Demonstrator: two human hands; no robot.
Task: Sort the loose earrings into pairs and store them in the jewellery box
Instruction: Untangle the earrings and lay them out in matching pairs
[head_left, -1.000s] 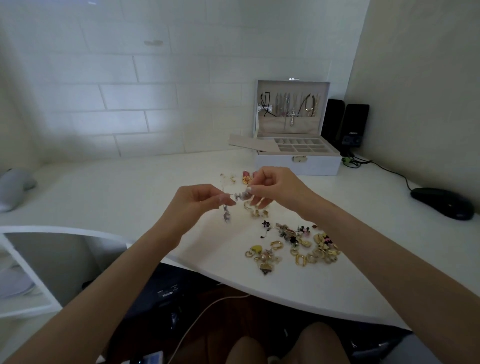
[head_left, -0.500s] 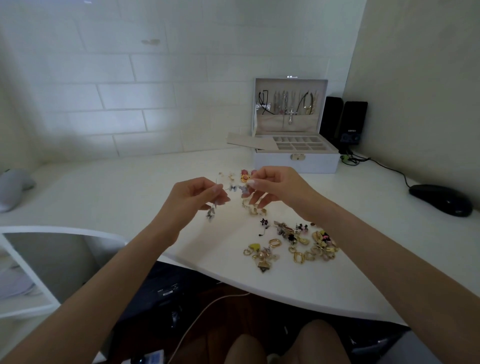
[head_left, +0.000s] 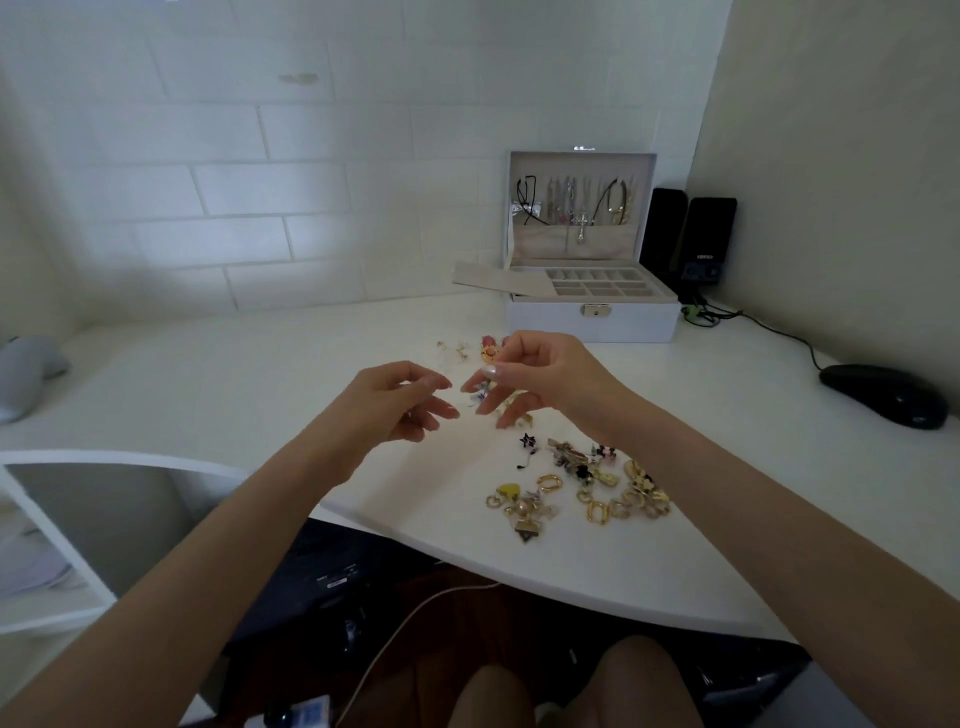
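Broadly, the white desk (head_left: 260, 374) carries an open white jewellery box (head_left: 592, 322) at its far right. Above the desk, the left hand (head_left: 395, 405) hovers with fingers relaxed and loosely curled. The right hand (head_left: 545, 379) pinches a small bluish earring (head_left: 480, 394) between thumb and forefinger. Loose earrings (head_left: 597, 512) lie heaped nearer, right of the 2 hands.

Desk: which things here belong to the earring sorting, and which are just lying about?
In the job: loose earrings; small earring pinched by the right hand; open jewellery box.
Lying about: black mouse; speakers; grey object at far left.
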